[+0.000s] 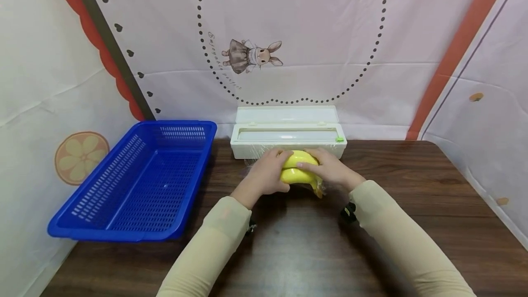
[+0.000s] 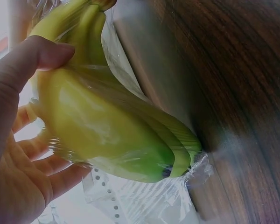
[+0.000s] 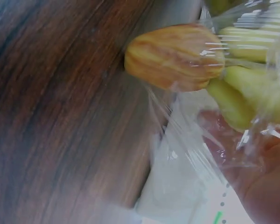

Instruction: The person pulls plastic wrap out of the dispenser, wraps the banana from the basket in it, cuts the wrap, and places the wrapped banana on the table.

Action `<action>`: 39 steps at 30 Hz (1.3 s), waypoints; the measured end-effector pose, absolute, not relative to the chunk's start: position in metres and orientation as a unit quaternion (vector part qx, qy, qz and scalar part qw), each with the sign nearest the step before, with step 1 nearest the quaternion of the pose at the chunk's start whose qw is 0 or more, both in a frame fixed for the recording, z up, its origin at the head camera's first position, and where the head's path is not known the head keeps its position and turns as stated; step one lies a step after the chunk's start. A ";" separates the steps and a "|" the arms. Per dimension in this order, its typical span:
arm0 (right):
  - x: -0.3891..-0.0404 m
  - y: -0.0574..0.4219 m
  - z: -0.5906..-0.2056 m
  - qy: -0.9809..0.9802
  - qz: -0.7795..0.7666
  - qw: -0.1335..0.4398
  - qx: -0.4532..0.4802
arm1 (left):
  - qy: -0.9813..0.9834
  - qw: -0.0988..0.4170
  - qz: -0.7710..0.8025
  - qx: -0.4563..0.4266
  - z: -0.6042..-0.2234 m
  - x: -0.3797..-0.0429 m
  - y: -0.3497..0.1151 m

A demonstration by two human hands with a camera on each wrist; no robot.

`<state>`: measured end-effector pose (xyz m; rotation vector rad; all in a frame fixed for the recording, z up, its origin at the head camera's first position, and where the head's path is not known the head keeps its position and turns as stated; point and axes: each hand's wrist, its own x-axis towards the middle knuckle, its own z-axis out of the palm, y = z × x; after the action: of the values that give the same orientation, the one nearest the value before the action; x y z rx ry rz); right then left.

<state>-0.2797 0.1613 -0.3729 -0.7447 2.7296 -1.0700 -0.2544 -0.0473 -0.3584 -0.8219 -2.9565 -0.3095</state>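
A bunch of yellow bananas with greenish tips is held between both hands over the table, just in front of the white dispenser box. Clear plastic wrap covers much of the bunch and hangs loose past the brown stem end. My left hand grips the left side, its thumb on the skin and the fingers behind. From the other side my right hand holds the bunch near the stem, its palm partly behind the wrap in the right wrist view.
Directly behind the hands stands the white cling wrap dispenser, lid raised, with a green slider at its right. A blue plastic basket sits at the left on the dark wooden table. A printed cloth hangs behind.
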 end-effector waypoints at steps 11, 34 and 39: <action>-0.266 0.157 -0.370 0.920 -0.279 -0.001 -0.274 | -0.958 0.008 -0.120 -0.259 -0.358 -0.260 -0.048; -0.270 0.142 -0.368 0.938 -0.216 -0.040 -0.269 | -0.952 0.009 -0.173 -0.251 -0.370 -0.274 -0.051; -0.273 0.142 -0.367 0.938 -0.229 -0.019 -0.258 | -0.946 0.012 -0.197 -0.257 -0.371 -0.277 -0.053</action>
<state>-0.2726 0.1418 -0.3674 -0.8203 2.9840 -0.7289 -0.2773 -0.0532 -0.3709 -0.8010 -2.9493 -0.6146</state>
